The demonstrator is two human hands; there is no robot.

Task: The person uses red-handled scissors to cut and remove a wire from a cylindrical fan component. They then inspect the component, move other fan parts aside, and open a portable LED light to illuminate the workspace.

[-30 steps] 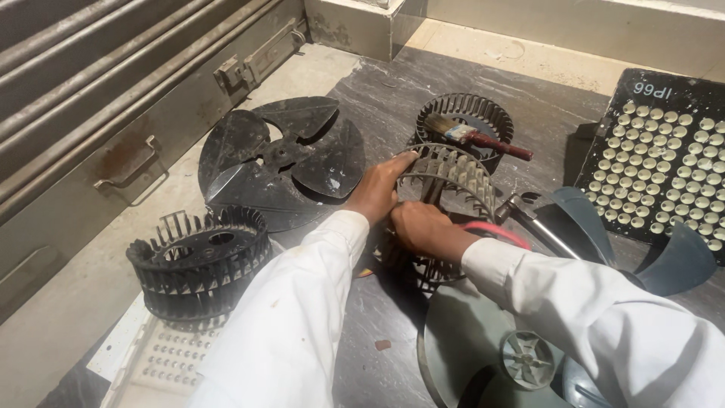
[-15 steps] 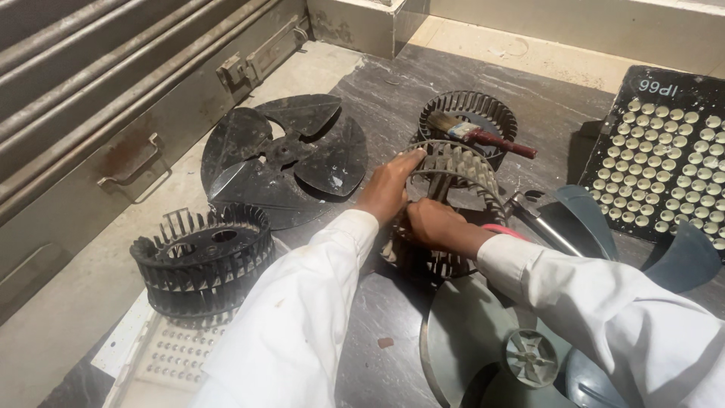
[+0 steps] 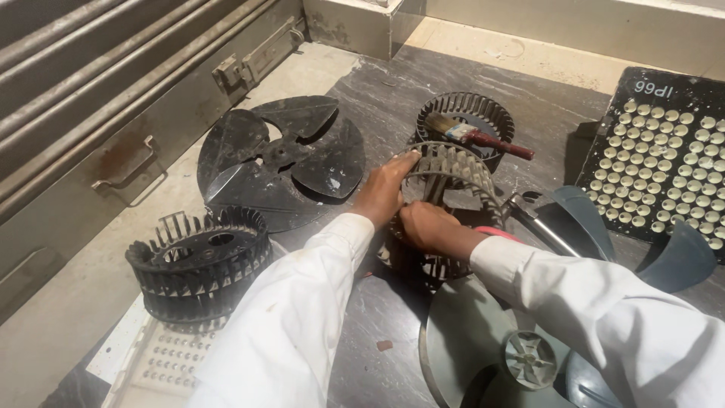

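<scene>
Since a moment ago I've tilted the wheel (image 3: 453, 177) slightly, left hand (image 3: 383, 195) and right hand (image 3: 430, 227) clamped on it, steadying comes next.

The blower wheel (image 3: 453, 181) under both hands looks like dull, dusty grey plastic, its thin vanes matt and grimy, and the second wheel (image 3: 198, 264) nearby is the same rough black plastic. The flat fan blade (image 3: 279, 162) is dark and dust-streaked, lying on a polished, veined stone floor (image 3: 377, 302). The sleeves (image 3: 294, 325) are smooth white cloth; the brush (image 3: 472, 137) has a glossy red wooden handle.
</scene>
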